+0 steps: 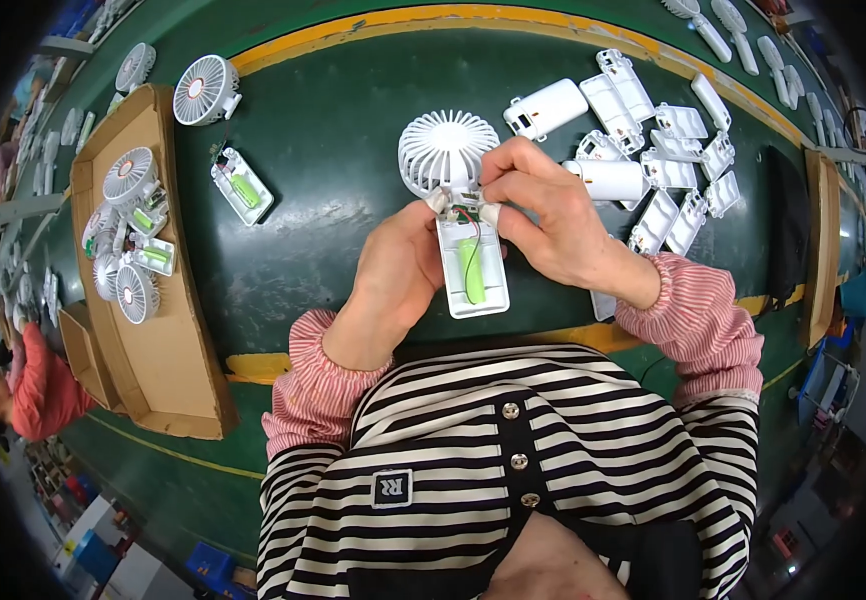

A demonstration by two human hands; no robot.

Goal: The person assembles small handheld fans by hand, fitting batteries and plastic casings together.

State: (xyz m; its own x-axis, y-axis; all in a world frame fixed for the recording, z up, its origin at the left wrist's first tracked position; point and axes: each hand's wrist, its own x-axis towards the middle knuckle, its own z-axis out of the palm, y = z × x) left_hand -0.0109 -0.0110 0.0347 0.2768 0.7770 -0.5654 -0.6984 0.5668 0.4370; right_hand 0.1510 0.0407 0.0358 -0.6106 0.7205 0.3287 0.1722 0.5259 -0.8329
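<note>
Between my hands lies a white handheld fan [448, 145], its round slatted head pointing away from me. Its handle housing [493, 285] is uncovered, showing a green battery cell [472, 270], thin red and black wires and a small circuit board [466, 214]. My left hand [400, 262] grips the fan's neck and the housing's left side, with a white covering on a fingertip. My right hand [553, 215] is closed at the right side of the neck, thumb and fingers pinching near the board; its thumb also has a white covering. Whatever is under those fingertips is hidden.
On the green table, a cardboard tray [178, 330] at left holds several open fans. Another fan head [205, 90] with an open handle [242, 187] lies beside it. Several white handle shells [671, 172] are piled at right. A person in a red top [48, 385] is at far left.
</note>
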